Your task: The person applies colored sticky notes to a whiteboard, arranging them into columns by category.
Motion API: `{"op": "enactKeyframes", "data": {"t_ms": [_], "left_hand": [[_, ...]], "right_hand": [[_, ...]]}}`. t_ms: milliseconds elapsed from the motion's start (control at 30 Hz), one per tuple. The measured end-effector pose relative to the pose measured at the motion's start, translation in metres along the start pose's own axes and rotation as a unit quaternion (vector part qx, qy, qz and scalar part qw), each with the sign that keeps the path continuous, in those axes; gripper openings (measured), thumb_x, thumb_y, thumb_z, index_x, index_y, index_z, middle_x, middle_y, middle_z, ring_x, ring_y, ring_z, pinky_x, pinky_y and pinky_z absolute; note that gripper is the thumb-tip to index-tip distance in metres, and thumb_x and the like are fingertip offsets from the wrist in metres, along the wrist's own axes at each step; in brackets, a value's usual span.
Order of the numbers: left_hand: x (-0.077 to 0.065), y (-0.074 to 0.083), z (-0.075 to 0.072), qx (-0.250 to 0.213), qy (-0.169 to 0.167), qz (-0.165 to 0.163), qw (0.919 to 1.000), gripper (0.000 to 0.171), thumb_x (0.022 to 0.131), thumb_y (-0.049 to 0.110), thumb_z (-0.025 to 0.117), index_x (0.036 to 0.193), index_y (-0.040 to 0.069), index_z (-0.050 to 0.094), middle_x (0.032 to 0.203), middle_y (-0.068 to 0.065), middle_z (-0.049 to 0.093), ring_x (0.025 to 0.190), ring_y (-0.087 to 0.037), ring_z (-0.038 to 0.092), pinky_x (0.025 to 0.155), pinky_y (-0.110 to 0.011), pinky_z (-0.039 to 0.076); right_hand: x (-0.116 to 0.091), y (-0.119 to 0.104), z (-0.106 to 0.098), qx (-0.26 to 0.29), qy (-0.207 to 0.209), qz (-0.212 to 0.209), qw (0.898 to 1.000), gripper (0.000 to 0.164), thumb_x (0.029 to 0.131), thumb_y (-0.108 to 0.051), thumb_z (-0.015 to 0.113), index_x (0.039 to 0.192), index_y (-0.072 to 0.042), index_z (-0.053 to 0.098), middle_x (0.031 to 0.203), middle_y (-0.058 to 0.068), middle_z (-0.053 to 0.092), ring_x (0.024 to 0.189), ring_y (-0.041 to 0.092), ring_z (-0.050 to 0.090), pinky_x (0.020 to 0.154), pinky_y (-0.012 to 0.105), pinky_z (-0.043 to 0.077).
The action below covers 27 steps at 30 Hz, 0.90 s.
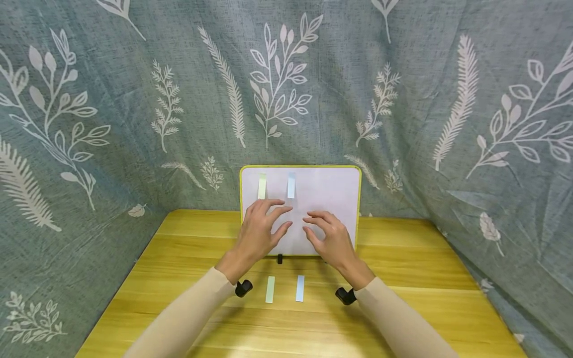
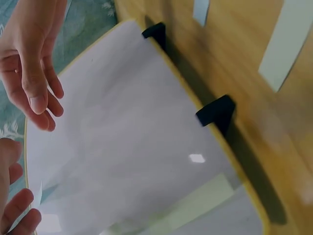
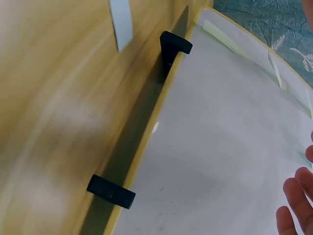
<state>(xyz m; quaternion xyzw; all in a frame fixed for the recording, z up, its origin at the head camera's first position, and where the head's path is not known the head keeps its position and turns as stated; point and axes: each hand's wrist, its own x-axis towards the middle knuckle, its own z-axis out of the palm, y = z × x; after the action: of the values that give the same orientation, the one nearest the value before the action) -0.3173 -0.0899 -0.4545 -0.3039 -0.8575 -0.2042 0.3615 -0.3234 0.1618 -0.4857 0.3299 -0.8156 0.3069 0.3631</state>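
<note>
In the head view, our left grip covers part of the whiteboard and meets the bottom of the green strip on the board; can't tell whether it hides or touches that end. Right grip hides most of one black support; the other black support shows at the board's lower edge. Wrist views are soft and crop our fingers at the edges. In the left one, a pale green band low on the board could be strip or reflection; we can't say which.

Both grips: fingers curved, medium gap between thumb and fingers, holding nothing. They face each other, apart, in front of the board; contact with it we can't confirm.

Board: white, glossy, yellow rim, upright on the tabletop. Blue strip on the board hangs near the top, right of the green one. We also have a loose green strip and a loose blue strip side by side on the tabletop, nearer us.
</note>
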Motion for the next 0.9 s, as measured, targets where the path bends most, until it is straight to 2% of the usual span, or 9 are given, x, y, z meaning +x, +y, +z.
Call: {"op": "enactKeyframes", "data": {"t_ms": [200, 433, 733, 900], "left_hand": [[-0.014, 0.007, -0.001, -0.002, -0.02, 0.009, 0.9998, 0.037, 0.107, 0.032, 0.089, 0.142, 0.021, 0.082, 0.147, -0.007, 0.076, 0.135, -0.035, 0.074, 0.117, -0.063, 0.06], [-0.03, 0.012, 0.001, -0.017, -0.029, 0.027, 0.9991, 0.038, 0.105, 0.03, 0.092, 0.14, 0.02, 0.083, 0.142, -0.006, 0.077, 0.132, -0.034, 0.076, 0.111, -0.06, 0.063], [-0.056, 0.015, 0.005, -0.022, -0.073, 0.044, 0.9961, 0.038, 0.104, 0.032, 0.092, 0.139, 0.021, 0.083, 0.138, -0.005, 0.079, 0.129, -0.029, 0.077, 0.106, -0.056, 0.064], [-0.068, 0.014, 0.008, -0.024, -0.095, 0.054, 0.9937, 0.037, 0.105, 0.034, 0.091, 0.139, 0.023, 0.083, 0.137, -0.002, 0.08, 0.127, -0.025, 0.078, 0.103, -0.051, 0.064]], "right_hand": [[-0.01, -0.004, -0.009, 0.0, -0.031, -0.005, 1.0, 0.03, 0.097, -0.006, 0.095, 0.125, -0.002, 0.088, 0.133, 0.02, 0.082, 0.122, 0.042, 0.081, 0.1, 0.059, 0.07], [-0.026, -0.009, -0.016, -0.008, -0.092, 0.002, 0.996, 0.034, 0.099, -0.013, 0.095, 0.13, -0.004, 0.087, 0.137, 0.017, 0.082, 0.126, 0.039, 0.08, 0.102, 0.057, 0.07], [-0.042, -0.013, -0.017, -0.017, -0.181, 0.012, 0.983, 0.037, 0.101, -0.021, 0.095, 0.133, -0.005, 0.086, 0.139, 0.016, 0.082, 0.127, 0.036, 0.08, 0.102, 0.051, 0.07], [-0.05, -0.013, -0.014, -0.01, -0.211, 0.014, 0.977, 0.033, 0.1, -0.021, 0.096, 0.129, -0.006, 0.088, 0.137, 0.018, 0.083, 0.126, 0.036, 0.08, 0.104, 0.052, 0.07]]}}
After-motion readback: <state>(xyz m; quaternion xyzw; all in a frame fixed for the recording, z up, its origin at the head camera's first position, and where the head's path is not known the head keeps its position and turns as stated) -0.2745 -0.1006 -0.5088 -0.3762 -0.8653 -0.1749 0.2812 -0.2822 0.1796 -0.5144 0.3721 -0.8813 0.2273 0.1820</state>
